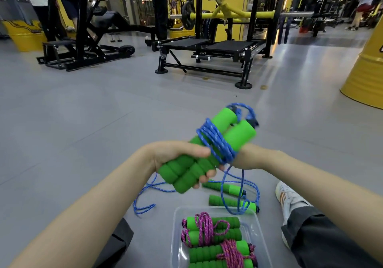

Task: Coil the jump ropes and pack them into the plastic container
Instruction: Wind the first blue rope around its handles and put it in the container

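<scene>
My left hand (176, 155) grips two green foam handles (192, 170) held side by side, with blue rope (217, 143) wound several times round their middle. My right hand (246, 156) sits behind the bundle with its fingers mostly hidden, and the loose blue rope drops from it to the floor. A second blue rope with green handles (228, 201) lies uncoiled on the floor just beyond the clear plastic container (174, 232). Inside the container lie two coiled ropes with green handles and pink cord (207, 229).
I sit on a grey gym floor, my legs either side of the container and a white shoe (290, 201) at the right. Black weight machines (207, 56) stand ahead, a yellow drum (369, 70) stands far right, and people stand in the background.
</scene>
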{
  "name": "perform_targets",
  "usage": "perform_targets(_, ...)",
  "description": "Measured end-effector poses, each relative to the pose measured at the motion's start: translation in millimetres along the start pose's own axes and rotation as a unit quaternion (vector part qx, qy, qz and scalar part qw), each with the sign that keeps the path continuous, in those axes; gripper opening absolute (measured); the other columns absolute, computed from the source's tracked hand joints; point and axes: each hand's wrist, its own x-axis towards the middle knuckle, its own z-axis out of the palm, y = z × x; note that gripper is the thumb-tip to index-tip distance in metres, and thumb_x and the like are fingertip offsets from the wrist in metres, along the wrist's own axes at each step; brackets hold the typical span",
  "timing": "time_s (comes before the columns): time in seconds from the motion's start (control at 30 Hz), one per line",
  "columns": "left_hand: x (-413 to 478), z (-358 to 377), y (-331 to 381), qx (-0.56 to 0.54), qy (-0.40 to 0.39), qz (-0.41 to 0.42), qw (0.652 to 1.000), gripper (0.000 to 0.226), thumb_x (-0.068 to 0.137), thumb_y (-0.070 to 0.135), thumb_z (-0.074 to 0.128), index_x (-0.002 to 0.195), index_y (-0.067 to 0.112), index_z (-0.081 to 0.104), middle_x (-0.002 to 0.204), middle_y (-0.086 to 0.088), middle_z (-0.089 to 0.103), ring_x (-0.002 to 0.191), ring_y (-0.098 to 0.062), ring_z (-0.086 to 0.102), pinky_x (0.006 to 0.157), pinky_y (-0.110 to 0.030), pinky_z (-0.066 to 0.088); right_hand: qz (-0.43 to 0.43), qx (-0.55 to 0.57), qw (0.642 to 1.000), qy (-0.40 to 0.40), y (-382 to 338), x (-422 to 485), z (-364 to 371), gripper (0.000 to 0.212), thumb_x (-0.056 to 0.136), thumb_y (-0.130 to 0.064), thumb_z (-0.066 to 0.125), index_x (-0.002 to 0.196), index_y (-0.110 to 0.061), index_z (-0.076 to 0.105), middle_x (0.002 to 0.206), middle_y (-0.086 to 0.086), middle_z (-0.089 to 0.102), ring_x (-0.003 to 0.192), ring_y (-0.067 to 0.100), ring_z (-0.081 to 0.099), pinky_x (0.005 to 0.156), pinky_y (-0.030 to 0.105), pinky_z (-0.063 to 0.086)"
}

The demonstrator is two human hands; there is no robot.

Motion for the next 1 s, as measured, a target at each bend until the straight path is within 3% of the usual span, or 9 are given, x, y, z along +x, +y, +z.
perform_targets(0.03, -1, -4, 0, -0.034, 0.033, 0.019, 0.999, 0.082, 0.042, 0.053, 0.088, 0.100, 0.004, 0.059, 0.074, -0.003, 0.063, 0.062, -0.014, 0.059, 0.058, -0.026, 0.051, -0.025, 0.038, 0.999, -0.020, -21, -5, -8, 0.023, 0.096, -0.016, 0.042, 0.079, -0.018, 0.057, 0.080, 0.002, 0.060, 0.076, 0.009, 0.046, 0.070, 0.012, 0.042)
perform_targets(0.13, 0, -11, -1, -0.077, 0.151, 0.041, 0.985, 0.079, 0.048, 0.064, 0.080, 0.094, 0.003, 0.061, 0.070, -0.005, 0.061, 0.056, -0.015, 0.057, 0.053, -0.025, 0.051, -0.055, 0.106, 0.991, -0.054, -33, -3, -20, 0.015, 0.097, -0.022, 0.040, 0.092, -0.012, 0.050, 0.087, 0.010, 0.056, 0.064, 0.019, 0.057, 0.057, 0.024, 0.052)
perform_targets(0.23, 0, -18, -6, -0.091, 0.244, 0.040, 0.965, 0.073, 0.065, 0.070, 0.060, 0.093, 0.003, 0.060, 0.068, -0.005, 0.060, 0.053, -0.016, 0.057, 0.049, -0.025, 0.050, -0.033, 0.094, 0.990, -0.104, -27, -3, -35, 0.015, 0.093, -0.017, 0.042, 0.096, -0.011, 0.055, 0.080, 0.006, 0.050, 0.055, 0.011, 0.054, 0.049, 0.024, 0.052)
perform_targets(0.33, -3, -26, -12, -0.076, 0.294, 0.006, 0.953, 0.072, 0.059, 0.069, 0.063, 0.091, 0.004, 0.061, 0.068, -0.005, 0.059, 0.054, -0.016, 0.057, 0.050, -0.026, 0.050, -0.035, 0.090, 0.984, -0.153, -30, -11, -60, 0.015, 0.091, -0.014, 0.044, 0.091, -0.020, 0.057, 0.070, -0.005, 0.043, 0.047, 0.010, 0.051, 0.052, 0.021, 0.049)
perform_targets(0.43, -9, -33, -20, -0.013, 0.321, -0.062, 0.945, 0.067, 0.061, 0.065, 0.069, 0.092, 0.005, 0.061, 0.068, -0.004, 0.060, 0.055, -0.015, 0.059, 0.055, -0.026, 0.052, -0.041, 0.079, 0.984, -0.157, -30, -15, -77, 0.023, 0.088, -0.009, 0.043, 0.089, -0.023, 0.062, 0.066, -0.002, 0.040, 0.049, 0.009, 0.046, 0.053, 0.020, 0.050)
perform_targets(0.63, 3, -11, -16, 0.162, 0.213, -0.172, 0.948, 0.057, 0.050, 0.053, 0.076, 0.088, 0.013, 0.063, 0.075, -0.002, 0.064, 0.062, -0.012, 0.062, 0.061, -0.027, 0.055, -0.129, 0.077, 0.987, -0.055, -46, -17, -87, 0.032, 0.080, 0.001, 0.052, 0.095, -0.018, 0.073, 0.048, -0.021, 0.054, 0.052, -0.003, 0.049, 0.053, 0.007, 0.034)
perform_targets(0.8, 18, 9, -5, 0.287, 0.079, -0.236, 0.925, 0.054, 0.049, 0.053, 0.077, 0.087, 0.017, 0.067, 0.082, -0.002, 0.067, 0.069, -0.013, 0.066, 0.070, -0.030, 0.056, -0.151, 0.143, 0.977, -0.046, -48, -15, -82, 0.031, 0.082, -0.001, 0.054, 0.096, -0.021, 0.074, 0.049, -0.006, 0.042, 0.049, 0.010, 0.030, 0.049, 0.016, 0.029)
perform_targets(0.9, 13, 8, -1, 0.245, 0.008, -0.208, 0.947, 0.067, 0.044, 0.056, 0.086, 0.091, 0.013, 0.066, 0.082, -0.003, 0.069, 0.073, -0.016, 0.066, 0.075, -0.032, 0.057, -0.114, 0.206, 0.969, -0.075, -34, -15, -72, 0.030, 0.089, -0.006, 0.053, 0.106, -0.023, 0.071, 0.052, -0.008, 0.046, 0.048, 0.011, 0.038, 0.051, 0.017, 0.035)
perform_targets(1.0, 7, -1, -7, 0.132, -0.041, -0.117, 0.983, 0.077, 0.045, 0.058, 0.086, 0.097, 0.006, 0.061, 0.081, -0.004, 0.069, 0.073, -0.015, 0.067, 0.073, -0.030, 0.056, -0.081, 0.332, 0.935, -0.090, -28, -27, -69, 0.032, 0.089, -0.006, 0.056, 0.120, -0.014, 0.059, 0.056, -0.023, 0.057, 0.046, -0.006, 0.053, 0.052, 0.007, 0.040)
